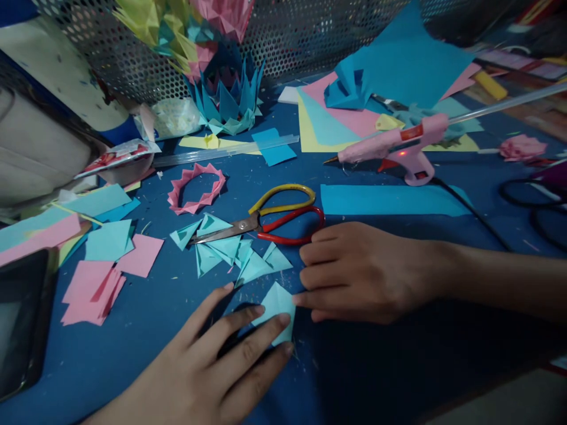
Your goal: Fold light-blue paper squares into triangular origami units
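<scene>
My left hand (208,369) lies with fingers stretched out, its fingertips pressing on a small light-blue folded paper piece (278,306) on the blue table (367,360). My right hand (358,273) rests knuckles up with its fingers curled together, the fingertips touching the right edge of the same piece. Just beyond the piece sits a cluster of several folded light-blue triangles (225,251). Scissors with one yellow and one red handle (274,221) lie on them, handles close to my right hand.
A pink glue gun (398,147) with its cord lies at the back right, beside a blue paper strip (390,200) and stacked coloured sheets (349,118). A pink folded ring (197,189), blue paper crown (228,97), pink squares (101,283) and a dark tablet (20,321) lie left.
</scene>
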`<state>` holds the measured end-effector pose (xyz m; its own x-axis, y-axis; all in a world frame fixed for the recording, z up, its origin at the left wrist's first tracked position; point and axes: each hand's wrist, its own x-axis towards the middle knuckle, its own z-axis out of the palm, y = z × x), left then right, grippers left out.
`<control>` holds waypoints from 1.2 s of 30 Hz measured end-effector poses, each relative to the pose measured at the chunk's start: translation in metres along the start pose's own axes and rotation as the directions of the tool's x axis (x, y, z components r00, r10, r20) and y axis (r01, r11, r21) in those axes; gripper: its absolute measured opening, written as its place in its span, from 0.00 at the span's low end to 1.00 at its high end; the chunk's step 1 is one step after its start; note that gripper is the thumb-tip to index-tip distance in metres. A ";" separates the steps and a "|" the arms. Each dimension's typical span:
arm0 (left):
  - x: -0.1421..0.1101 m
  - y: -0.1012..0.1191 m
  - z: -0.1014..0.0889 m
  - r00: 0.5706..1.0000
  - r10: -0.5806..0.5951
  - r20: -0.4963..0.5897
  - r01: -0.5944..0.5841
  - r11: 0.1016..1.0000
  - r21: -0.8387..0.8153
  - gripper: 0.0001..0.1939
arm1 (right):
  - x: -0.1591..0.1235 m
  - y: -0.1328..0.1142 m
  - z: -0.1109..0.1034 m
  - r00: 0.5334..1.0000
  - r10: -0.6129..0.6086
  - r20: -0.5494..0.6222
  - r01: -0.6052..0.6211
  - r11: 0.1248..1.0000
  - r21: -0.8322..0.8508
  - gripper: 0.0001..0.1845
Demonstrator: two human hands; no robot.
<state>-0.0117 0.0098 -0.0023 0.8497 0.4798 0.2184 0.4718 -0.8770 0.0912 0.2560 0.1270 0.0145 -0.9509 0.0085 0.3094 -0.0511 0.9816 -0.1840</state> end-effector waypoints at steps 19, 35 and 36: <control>0.012 -0.022 -0.012 0.968 0.237 -0.084 -0.238 0.971 -0.001 0.17 | -0.002 -0.017 0.016 0.975 -0.206 -0.081 0.196 0.974 -0.118 0.17; 0.025 -0.022 -0.009 0.969 -0.198 -0.147 0.138 0.929 -0.342 0.14 | -0.004 -0.017 0.018 0.985 -0.161 -0.065 0.160 0.987 -0.012 0.15; 0.022 -0.021 -0.010 0.972 -0.175 -0.154 0.113 0.933 -0.340 0.14 | -0.004 -0.017 0.018 0.985 -0.161 -0.062 0.161 0.987 -0.015 0.15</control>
<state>-0.0048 0.0385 0.0101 0.7077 0.6157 0.3464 0.4567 -0.7728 0.4407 0.2553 0.1072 -0.0007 -0.9093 -0.1380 0.3927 -0.1987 0.9729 -0.1183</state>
